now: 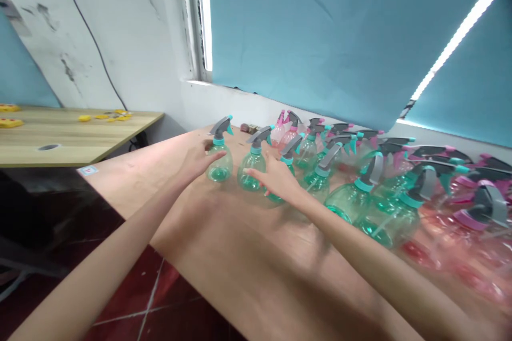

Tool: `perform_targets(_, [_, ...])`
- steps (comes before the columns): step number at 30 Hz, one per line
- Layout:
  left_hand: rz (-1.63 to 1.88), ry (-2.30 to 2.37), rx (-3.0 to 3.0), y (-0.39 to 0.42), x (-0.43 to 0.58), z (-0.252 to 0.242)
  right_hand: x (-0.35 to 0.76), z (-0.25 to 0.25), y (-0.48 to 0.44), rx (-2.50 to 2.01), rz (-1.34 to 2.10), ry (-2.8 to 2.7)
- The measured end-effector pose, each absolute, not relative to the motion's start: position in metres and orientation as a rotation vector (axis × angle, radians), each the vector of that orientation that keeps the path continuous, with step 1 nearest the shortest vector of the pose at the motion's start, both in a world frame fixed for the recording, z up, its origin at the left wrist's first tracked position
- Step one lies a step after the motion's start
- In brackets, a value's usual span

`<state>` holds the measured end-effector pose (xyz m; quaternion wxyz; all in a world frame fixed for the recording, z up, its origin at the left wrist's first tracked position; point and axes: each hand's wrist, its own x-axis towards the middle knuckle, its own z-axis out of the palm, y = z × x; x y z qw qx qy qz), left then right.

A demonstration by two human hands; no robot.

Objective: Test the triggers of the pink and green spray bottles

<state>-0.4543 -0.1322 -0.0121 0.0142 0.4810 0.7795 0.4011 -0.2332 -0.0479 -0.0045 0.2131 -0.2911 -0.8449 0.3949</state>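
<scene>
At the left end of a cluster stands a clear green spray bottle (220, 169) with a grey and teal trigger head. My left hand (197, 161) grips it from the left, its thumb across the front just below the collar. My right hand (278, 175) is at the right side of a second green spray bottle (250, 165), with the thumb over its front; the other fingers are partly hidden and blurred. Just behind this hand is another green spray bottle (291, 157), partly covered by it. All three stand upright on the tan table (224, 240).
Many more green bottles (352, 200) crowd the table to the right, with pink-collared bottles (470, 218) at far right and others along the wall. Small brown objects (250, 128) lie at the back. A second table (52, 141) at left bears yellow pieces (116, 115).
</scene>
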Motion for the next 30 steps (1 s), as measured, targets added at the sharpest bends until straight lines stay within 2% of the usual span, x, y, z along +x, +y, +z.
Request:
perform_targets(9, [1.248,2.35,1.567,-0.108,-0.449,-0.014,-0.254,0.001,-0.045,-0.962,1.16,-2.274])
perform_targets(30, [1.151,2.403,1.514,-0.113,-0.445,-0.007,-0.264,-0.006,-0.034,-0.972,1.131,-2.32])
